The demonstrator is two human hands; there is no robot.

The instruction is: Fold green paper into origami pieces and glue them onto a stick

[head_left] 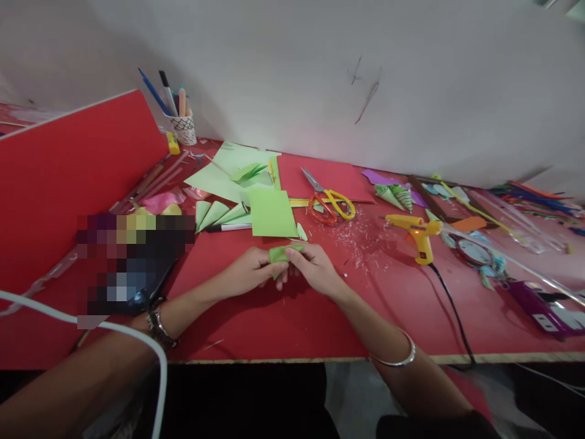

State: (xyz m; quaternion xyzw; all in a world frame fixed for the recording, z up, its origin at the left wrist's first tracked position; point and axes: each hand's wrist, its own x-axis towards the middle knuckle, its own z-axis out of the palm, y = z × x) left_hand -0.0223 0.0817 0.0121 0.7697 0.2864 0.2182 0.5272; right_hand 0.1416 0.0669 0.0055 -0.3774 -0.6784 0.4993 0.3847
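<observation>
Between my two hands is a small piece of green paper (278,254), held low over the red table. My left hand (250,271) pinches its left side, thumb on top. My right hand (313,267) grips the right side, also with the thumb on top; the fingers underneath are partly hidden. Just beyond my hands lies a flat green paper sheet (273,212). Scissors (326,198) with one red and one yellow handle rest behind it on the right. To the left of the sheet are folded green paper cones (222,214) and a white marker (235,227).
A yellow glue gun (415,231) with a black cable stands at right, its light glowing. A pen cup (183,128) is near the wall. Red board (77,177) rises at left; a white cable (137,334) crosses my left forearm. Paper scraps (365,238) litter the red table (292,329).
</observation>
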